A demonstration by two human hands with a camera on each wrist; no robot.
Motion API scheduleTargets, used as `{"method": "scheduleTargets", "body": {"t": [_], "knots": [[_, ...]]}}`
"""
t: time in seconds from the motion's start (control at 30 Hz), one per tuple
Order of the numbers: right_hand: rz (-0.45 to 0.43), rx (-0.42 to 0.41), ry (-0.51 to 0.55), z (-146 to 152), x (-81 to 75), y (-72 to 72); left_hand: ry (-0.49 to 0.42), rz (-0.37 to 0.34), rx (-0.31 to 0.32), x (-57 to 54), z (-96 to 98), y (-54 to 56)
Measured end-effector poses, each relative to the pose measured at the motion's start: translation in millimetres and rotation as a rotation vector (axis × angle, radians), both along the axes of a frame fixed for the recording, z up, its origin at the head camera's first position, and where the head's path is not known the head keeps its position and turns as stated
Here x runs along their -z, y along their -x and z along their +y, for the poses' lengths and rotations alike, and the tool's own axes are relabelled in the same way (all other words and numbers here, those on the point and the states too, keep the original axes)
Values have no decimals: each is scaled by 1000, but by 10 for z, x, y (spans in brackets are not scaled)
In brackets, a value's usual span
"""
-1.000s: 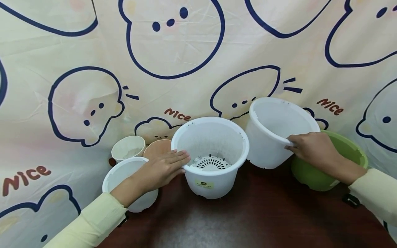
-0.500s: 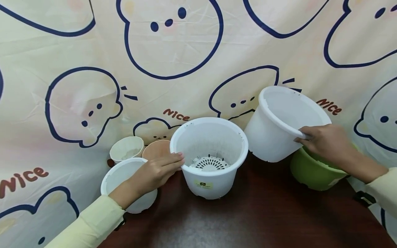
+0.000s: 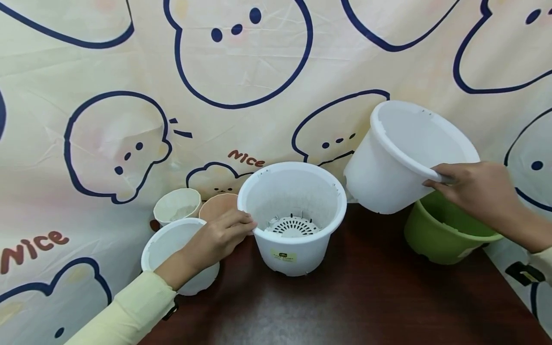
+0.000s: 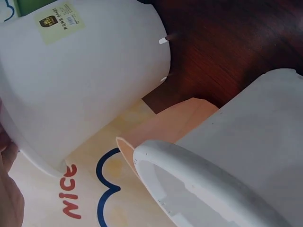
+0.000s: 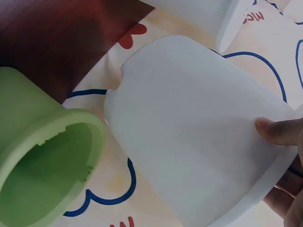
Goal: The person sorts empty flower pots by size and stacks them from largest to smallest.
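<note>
Right hand (image 3: 478, 191) has a tilted white pot (image 3: 388, 175) by the rim, green pot (image 3: 435, 235) crowding it; left hand (image 3: 220, 237) pinches the middle pot (image 3: 302, 251), small pot (image 3: 200, 279) right under that wrist.

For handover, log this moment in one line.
left hand: touching labelled white pot; right hand: holding tilted white pot; green pot: unheld

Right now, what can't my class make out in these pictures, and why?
Head view: lower part of the peach pot, mostly behind the left hand.
Head view: fine print on the yellow label, too small.
Right wrist view: base of the green pot, past the left edge.
</note>
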State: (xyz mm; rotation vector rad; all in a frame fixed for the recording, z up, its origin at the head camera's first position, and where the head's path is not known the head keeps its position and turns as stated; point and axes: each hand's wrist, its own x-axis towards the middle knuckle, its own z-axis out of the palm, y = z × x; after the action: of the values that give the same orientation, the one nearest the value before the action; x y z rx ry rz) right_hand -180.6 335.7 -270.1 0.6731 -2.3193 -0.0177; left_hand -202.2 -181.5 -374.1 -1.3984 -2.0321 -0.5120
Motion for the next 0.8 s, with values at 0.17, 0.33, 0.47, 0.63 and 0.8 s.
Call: {"method": "scheduleTargets", "body": {"t": [0.17,0.33,0.47,0.63,0.8], "knots": [[34,-2,-19,-7,-106,-5,4,-37,-17,-15,-4,-17],[44,-5,-15,-21,-211,-32,24,-17,-30,-32,-2,-27],[58,8,5,-27,-268,-56,57,3,-45,-50,-1,-39],[61,-8,41,-51,-297,-69,77,21,-47,-58,-10,-32],[53,-14,55,-106,-330,-82,59,23,-24,-69,-8,-10]]}}
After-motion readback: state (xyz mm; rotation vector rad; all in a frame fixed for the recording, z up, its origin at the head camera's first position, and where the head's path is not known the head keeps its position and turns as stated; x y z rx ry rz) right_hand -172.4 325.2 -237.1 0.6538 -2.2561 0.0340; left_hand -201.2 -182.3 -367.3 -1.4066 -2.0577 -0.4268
